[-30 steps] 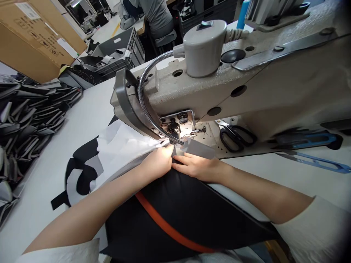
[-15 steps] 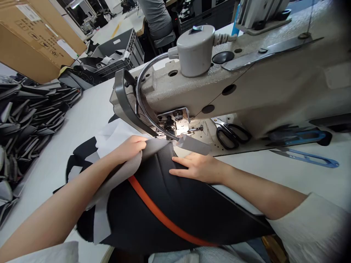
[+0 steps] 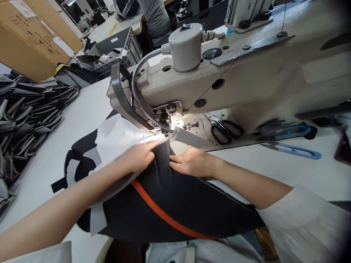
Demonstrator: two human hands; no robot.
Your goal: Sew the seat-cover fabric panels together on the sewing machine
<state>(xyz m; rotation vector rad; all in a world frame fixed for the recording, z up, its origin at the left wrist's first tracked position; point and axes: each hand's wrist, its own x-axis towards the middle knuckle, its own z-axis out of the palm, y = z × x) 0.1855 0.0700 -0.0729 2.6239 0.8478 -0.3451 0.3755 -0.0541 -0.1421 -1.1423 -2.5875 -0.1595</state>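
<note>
Black fabric [image 3: 208, 212] crossed by an orange stripe [image 3: 164, 215] lies across the table's near edge, its 12 o'clock end at the lit needle area of a sewing machine [image 3: 153, 86]. The left hand [image 3: 141, 157], at 11, bears down with its index finger extended; the right hand [image 3: 193, 162], at 1, rests curled at the edge. Whether either pinches cannot be told. White cloth [image 3: 116, 140] spreads at 10, scissors [image 3: 225, 130] lie at 1:30, blue-handled snips [image 3: 300, 150] toward 3.
</note>
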